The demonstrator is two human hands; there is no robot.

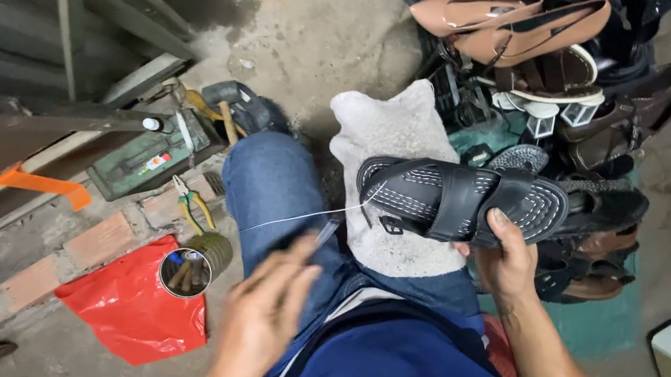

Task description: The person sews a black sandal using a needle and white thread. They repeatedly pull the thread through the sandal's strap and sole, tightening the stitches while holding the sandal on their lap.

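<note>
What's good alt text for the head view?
Seen from above, a seated person's right hand holds a black stitched sandal on a white cloth over the knee, while the blurred left hand pulls a white thread taut from it. Piled shoes lie right; green-handled pliers left.

sandal (460, 196): black leather-look, matt, pale contrast stitching
thread (305, 216): thin, white
lap cloth (387, 135): grey-white, coarse, fuzzy
jeans (267, 184): blue denim
bag (135, 307): red plastic, glossy, crinkled
tin (186, 271): metal, dull
heels (533, 29): tan, smooth satin sheen
floor (306, 21): rough stained concrete
</note>
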